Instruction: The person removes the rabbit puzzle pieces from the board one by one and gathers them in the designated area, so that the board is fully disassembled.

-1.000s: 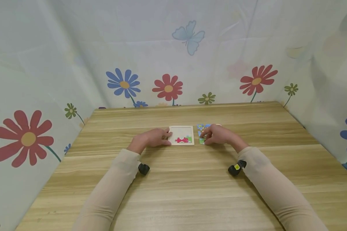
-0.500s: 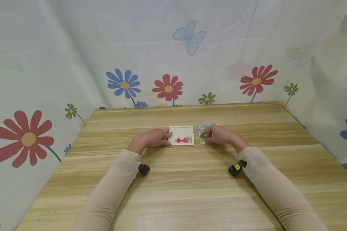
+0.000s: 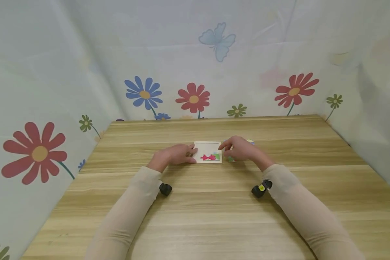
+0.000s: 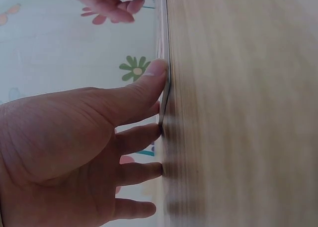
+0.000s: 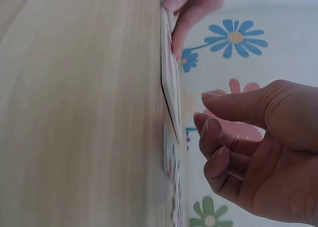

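A shallow pale puzzle tray lies flat on the table, with pink and green pieces along its near side. At its left edge my left hand rests, thumb at the near corner and fairly straight fingers touching the frame. My right hand hovers by the tray's right edge, index fingertip over the rim. In the right wrist view, its thumb and bent fingers stand apart from the tray, and I see nothing between them. Beneath that hand, loose puzzle pieces are mostly hidden.
The wood-grain table spreads out on all sides of the tray. A round-edged, colourful piece shows beyond my right hand. White cloth with printed flowers hangs behind the table and at both sides.
My right hand has moved left from the loose pieces to the tray's right rim. The left hand keeps its place on the tray. The head view has shifted slightly.
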{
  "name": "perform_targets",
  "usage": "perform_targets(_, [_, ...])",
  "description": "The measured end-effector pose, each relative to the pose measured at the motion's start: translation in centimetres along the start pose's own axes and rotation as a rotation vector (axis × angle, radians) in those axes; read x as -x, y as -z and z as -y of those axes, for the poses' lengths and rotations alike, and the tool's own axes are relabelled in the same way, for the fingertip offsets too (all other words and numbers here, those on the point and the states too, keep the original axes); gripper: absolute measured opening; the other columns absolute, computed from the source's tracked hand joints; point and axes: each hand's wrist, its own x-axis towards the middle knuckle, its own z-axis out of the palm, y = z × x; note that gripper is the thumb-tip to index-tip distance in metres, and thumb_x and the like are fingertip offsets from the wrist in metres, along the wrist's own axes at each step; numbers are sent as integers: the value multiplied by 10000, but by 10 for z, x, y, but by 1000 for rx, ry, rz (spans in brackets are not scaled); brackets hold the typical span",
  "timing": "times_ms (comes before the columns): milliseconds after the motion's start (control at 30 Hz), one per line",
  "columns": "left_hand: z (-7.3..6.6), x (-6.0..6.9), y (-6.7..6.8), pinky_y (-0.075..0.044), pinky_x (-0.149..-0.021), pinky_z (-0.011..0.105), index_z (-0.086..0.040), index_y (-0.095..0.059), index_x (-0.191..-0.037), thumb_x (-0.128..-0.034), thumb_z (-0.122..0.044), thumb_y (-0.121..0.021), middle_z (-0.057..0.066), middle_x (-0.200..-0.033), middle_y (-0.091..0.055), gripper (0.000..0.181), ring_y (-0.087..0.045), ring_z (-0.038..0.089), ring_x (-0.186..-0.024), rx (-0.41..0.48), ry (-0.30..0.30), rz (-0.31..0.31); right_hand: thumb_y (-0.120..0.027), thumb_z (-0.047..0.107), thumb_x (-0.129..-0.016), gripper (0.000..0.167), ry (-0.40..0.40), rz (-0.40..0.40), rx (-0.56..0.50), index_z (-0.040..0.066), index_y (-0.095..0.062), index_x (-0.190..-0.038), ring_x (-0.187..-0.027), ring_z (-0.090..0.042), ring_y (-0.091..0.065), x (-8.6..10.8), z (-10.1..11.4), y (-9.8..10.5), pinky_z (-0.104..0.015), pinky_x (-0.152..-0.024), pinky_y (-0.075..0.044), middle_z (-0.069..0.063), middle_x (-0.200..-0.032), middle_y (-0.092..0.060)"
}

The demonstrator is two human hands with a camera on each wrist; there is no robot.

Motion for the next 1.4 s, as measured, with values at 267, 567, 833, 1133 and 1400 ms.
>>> perform_targets(267, [-1,-1,0,-239,-1191,416,-130,-365,-1543,-992,-423,-598,113,-1637,-203,666,-262,276,-1482,-5,6,5,-654,34,-930,267,38,-3,64,2,-716,-1188,-831,-190,-612,-27,21,-18,-328,-747,-514,-92,-963,-704])
perform_targets(567, [-3,-1,2,-264,-1181,412,-107,-386,-1531,-990,-402,-612,128,-1630,-219,656,-290,282,-1470,-2,4,0,-683,15,-909,306,-39,14,51,5,-700,-1215,-947,-222,-634,-39,26,-27,-360,-846,-531,-150,-1097,-693])
perform_targets(833, [-1,-3,-1,-270,-1179,409,-124,-386,-1531,-977,-409,-628,118,-1628,-228,668,-297,273,-1469,-2,1,-3,-749,40,-869,370,-38,35,68,-17,-684,-1228,-853,-196,-590,-41,23,-32,-331,-791,-512,-104,-980,-677])
perform_targets(1133, [-2,0,2,-259,-1182,420,-102,-390,-1530,-987,-400,-616,135,-1627,-235,660,-284,288,-1474,-11,-8,-7,-746,58,-870,365,-38,46,90,-26,-684,-1219,-859,-192,-597,-41,25,-32,-329,-800,-515,-99,-968,-676])
perform_targets(1400, [-3,1,2,-251,-1185,415,-110,-384,-1533,-987,-394,-620,127,-1630,-226,659,-270,283,-1480,-3,-2,-6,-741,48,-881,297,-39,60,84,-2,-721,-1172,-871,-173,-611,-41,26,-33,-323,-805,-526,-87,-980,-707])
